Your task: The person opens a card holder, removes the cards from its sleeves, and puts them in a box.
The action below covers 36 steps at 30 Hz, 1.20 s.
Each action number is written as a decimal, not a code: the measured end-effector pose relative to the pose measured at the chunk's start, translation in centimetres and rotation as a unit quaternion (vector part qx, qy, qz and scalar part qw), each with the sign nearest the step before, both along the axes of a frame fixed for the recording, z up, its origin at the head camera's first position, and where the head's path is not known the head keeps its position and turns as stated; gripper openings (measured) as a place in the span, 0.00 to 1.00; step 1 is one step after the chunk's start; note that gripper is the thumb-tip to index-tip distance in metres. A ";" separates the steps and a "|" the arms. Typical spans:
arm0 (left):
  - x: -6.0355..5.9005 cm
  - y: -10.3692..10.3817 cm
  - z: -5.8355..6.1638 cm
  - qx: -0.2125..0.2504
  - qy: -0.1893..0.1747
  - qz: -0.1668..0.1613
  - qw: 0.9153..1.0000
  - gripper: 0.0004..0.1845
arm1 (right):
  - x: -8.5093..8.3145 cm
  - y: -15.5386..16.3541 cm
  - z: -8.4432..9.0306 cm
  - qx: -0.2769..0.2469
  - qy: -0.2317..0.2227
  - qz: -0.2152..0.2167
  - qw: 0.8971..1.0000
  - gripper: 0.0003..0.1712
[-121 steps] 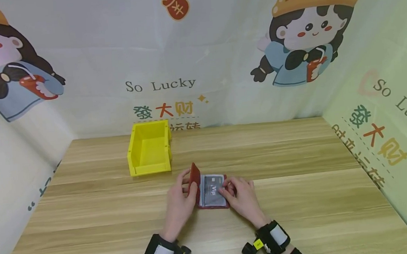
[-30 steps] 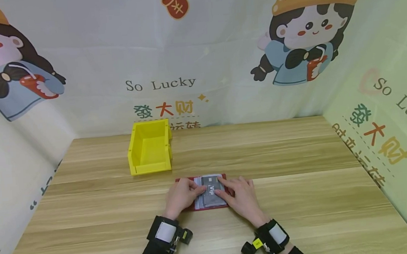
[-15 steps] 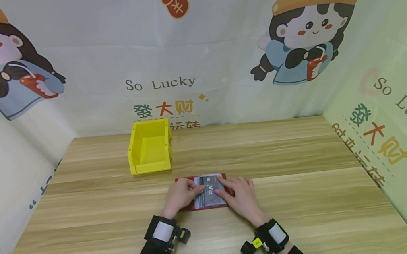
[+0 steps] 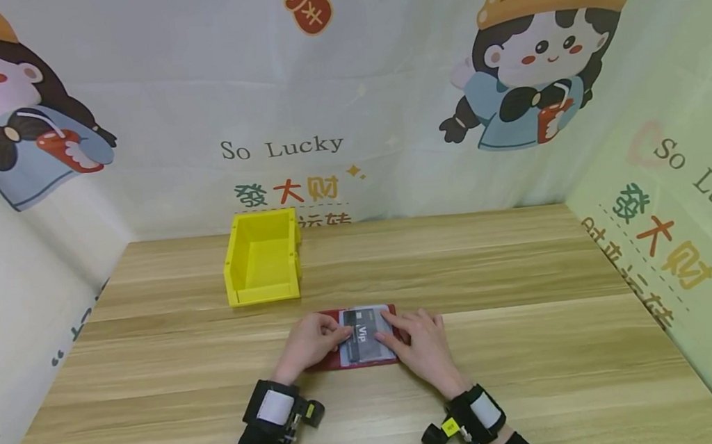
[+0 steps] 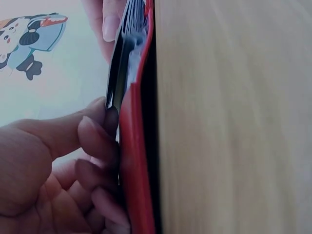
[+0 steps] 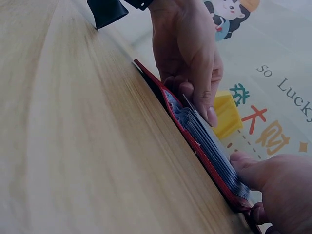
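Note:
A red card holder (image 4: 326,364) lies spread on the wooden table, its stack of clear sleeves (image 6: 207,146) on the right half. On those sleeves is a grey card marked "Vip" (image 4: 366,347), reaching left past the sleeves' edge in the wrist views. My left hand (image 4: 312,340) pinches the card's left edge between thumb and fingers, its other fingers curled over the red cover (image 5: 131,146). My right hand (image 4: 422,342) holds the holder's right side, thumb (image 6: 243,168) on top of the sleeves and a finger at the cover's edge. The rest of the right fingers are partly hidden.
A yellow bin (image 4: 265,260) stands behind the card holder, toward the left. Printed cloth (image 4: 385,108) walls the wooden table (image 4: 492,274) at the back and sides. Each wrist carries a strapped camera.
Earlier the left hand held the red cover raised; the cover now lies flat. Over the last second the left hand has drawn the card slightly left. The right hand has stayed nearly still.

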<state>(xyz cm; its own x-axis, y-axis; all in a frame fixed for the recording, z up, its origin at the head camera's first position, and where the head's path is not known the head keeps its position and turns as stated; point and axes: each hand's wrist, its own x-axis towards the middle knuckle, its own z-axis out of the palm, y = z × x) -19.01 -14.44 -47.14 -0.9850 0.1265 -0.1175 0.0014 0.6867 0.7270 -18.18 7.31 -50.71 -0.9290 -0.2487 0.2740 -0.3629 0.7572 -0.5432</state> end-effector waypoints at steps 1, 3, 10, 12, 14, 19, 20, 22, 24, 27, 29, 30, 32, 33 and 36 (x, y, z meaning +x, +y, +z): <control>0.0 -0.1 0.0 0.006 -0.006 0.001 1.000 0.12 | 0.0 0.0 0.0 -0.001 0.000 0.000 1.000 0.27; -0.1 -0.2 0.0 0.013 -0.011 -0.001 1.000 0.11 | 0.0 0.0 0.0 -0.002 0.002 0.000 1.000 0.27; -0.1 -0.9 0.0 0.040 -0.023 -0.011 0.999 0.10 | 0.0 0.0 0.0 -0.004 0.005 0.000 1.000 0.27; -0.2 -1.2 0.0 0.047 -0.030 -0.014 0.998 0.10 | 0.0 0.0 0.0 -0.005 0.004 0.000 1.000 0.27; -0.3 -1.7 -0.1 0.059 -0.042 -0.016 0.997 0.10 | 0.0 0.0 0.0 -0.006 0.003 0.000 1.000 0.27; -0.6 -2.8 -0.3 0.105 -0.068 -0.028 0.992 0.10 | 0.0 0.0 0.0 -0.008 0.003 0.000 1.000 0.26; -0.6 -3.0 -0.2 0.114 -0.072 -0.031 0.990 0.11 | 0.0 0.0 -0.1 -0.008 0.004 0.000 1.000 0.26; -0.7 -3.2 -0.2 0.128 -0.077 -0.036 0.988 0.11 | 0.0 0.0 0.0 -0.009 0.006 0.000 1.000 0.26; -0.7 -3.4 -0.2 0.132 -0.075 -0.041 0.988 0.12 | 0.0 0.0 -0.1 -0.008 0.012 0.001 1.000 0.26; -0.7 -3.7 -0.4 0.139 -0.069 -0.050 0.987 0.13 | 0.0 0.0 -0.1 -0.007 0.021 0.002 1.000 0.26; -0.8 -3.9 -0.5 0.144 -0.066 -0.052 0.986 0.13 | 0.0 0.1 -0.1 -0.009 0.024 0.002 1.000 0.25; -0.8 -4.1 -0.6 0.146 -0.065 -0.052 0.986 0.13 | 0.0 0.1 -0.1 -0.010 0.023 0.002 1.000 0.25; -0.9 -4.3 -0.8 0.150 -0.066 -0.052 0.985 0.13 | 0.0 0.1 -0.1 -0.012 0.018 0.001 1.000 0.26; -0.9 -4.5 -0.9 0.151 -0.067 -0.052 0.985 0.13 | 0.0 0.1 -0.1 -0.013 0.015 0.000 1.000 0.26; -1.0 -4.8 -1.0 0.158 -0.067 -0.056 0.984 0.14 | 0.0 0.1 -0.1 -0.011 0.011 -0.001 1.000 0.26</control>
